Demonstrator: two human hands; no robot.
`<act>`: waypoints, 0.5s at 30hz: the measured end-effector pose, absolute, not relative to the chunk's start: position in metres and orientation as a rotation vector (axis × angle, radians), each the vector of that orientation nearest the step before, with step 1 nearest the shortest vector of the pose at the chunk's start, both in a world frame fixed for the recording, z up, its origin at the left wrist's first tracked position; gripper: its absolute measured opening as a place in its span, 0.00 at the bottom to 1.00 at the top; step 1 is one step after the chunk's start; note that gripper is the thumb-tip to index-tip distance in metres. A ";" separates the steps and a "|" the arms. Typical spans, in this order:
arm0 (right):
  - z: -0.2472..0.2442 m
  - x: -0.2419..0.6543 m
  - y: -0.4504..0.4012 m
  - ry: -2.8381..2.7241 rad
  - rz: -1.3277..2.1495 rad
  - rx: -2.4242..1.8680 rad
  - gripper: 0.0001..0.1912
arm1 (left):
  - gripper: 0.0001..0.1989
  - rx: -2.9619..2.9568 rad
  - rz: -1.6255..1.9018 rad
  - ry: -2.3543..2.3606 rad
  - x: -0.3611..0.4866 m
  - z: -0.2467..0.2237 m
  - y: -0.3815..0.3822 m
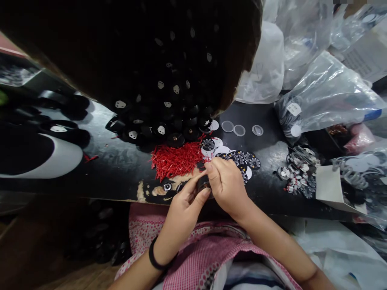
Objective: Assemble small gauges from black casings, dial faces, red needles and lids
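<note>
My left hand (186, 201) grips a small black round case (203, 183) between thumb and fingers, just above the table's front edge. Closed over the top of that case is my right hand (226, 185), its thumb and fingers pinched together; whatever they hold is hidden. Right beyond the hands lies a pile of thin red plastic pointers (178, 159). Black printed dial discs (240, 158) and white discs overlap beside my right hand. A small black and white ring-shaped part (167, 187) rests on the worn table edge, left of my left hand.
A large dark container (145, 48) overhangs the table, with black round cases (175, 139) spilling from its mouth. Clear discs (239, 130) lie behind the dials. At right are mixed small parts (300, 169), a white box (328, 187) and plastic bags (332, 92). A white cylinder (66, 159) lies left.
</note>
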State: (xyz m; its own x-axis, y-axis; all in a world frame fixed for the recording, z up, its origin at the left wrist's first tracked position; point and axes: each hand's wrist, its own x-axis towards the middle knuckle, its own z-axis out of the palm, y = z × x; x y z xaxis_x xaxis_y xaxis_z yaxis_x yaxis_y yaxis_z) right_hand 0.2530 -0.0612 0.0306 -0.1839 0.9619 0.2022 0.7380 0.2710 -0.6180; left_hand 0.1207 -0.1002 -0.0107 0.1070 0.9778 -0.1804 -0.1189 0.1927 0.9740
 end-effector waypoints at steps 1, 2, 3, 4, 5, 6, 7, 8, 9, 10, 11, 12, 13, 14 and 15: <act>0.029 0.249 -0.061 -1.986 0.471 -1.521 0.25 | 0.18 1.047 1.061 1.136 0.122 -0.009 -0.099; 0.027 0.246 -0.061 -1.975 0.444 -1.510 0.24 | 0.18 1.063 1.060 1.147 0.123 -0.007 -0.098; 0.025 0.244 -0.061 -1.963 0.447 -1.499 0.24 | 0.18 1.072 1.055 1.160 0.123 -0.007 -0.096; 0.023 0.242 -0.060 -1.956 0.482 -1.486 0.24 | 0.18 1.072 1.044 1.174 0.120 -0.007 -0.096; 0.022 0.241 -0.059 -1.957 0.551 -1.467 0.24 | 0.19 1.070 1.025 1.190 0.114 -0.009 -0.097; 0.021 0.241 -0.059 -1.962 0.655 -1.436 0.23 | 0.19 1.068 0.992 1.216 0.104 -0.012 -0.100; 0.020 0.242 -0.057 -1.965 0.781 -1.393 0.22 | 0.20 1.069 0.950 1.256 0.090 -0.016 -0.107; 0.020 0.244 -0.056 -1.957 0.906 -1.347 0.20 | 0.20 1.071 0.902 1.309 0.073 -0.021 -0.116; 0.021 0.247 -0.055 -1.937 1.007 -1.311 0.18 | 0.20 1.082 0.851 1.385 0.053 -0.027 -0.128; 0.021 0.249 -0.053 -1.906 1.073 -1.303 0.15 | 0.21 1.089 0.814 1.478 0.031 -0.031 -0.141; 0.021 0.251 -0.052 -1.874 1.105 -1.321 0.13 | 0.20 1.109 0.793 1.576 0.010 -0.035 -0.154; 0.021 0.252 -0.050 -1.851 1.112 -1.355 0.12 | 0.20 1.150 0.801 1.705 -0.009 -0.038 -0.164; 0.021 0.252 -0.049 -1.845 1.113 -1.389 0.10 | 0.20 1.218 0.812 1.848 -0.024 -0.039 -0.171; 0.021 0.249 -0.048 -1.862 1.127 -1.402 0.09 | 0.20 1.288 0.830 1.967 -0.034 -0.039 -0.172; 0.021 0.246 -0.048 -1.900 1.152 -1.387 0.09 | 0.20 1.352 0.857 2.049 -0.039 -0.037 -0.167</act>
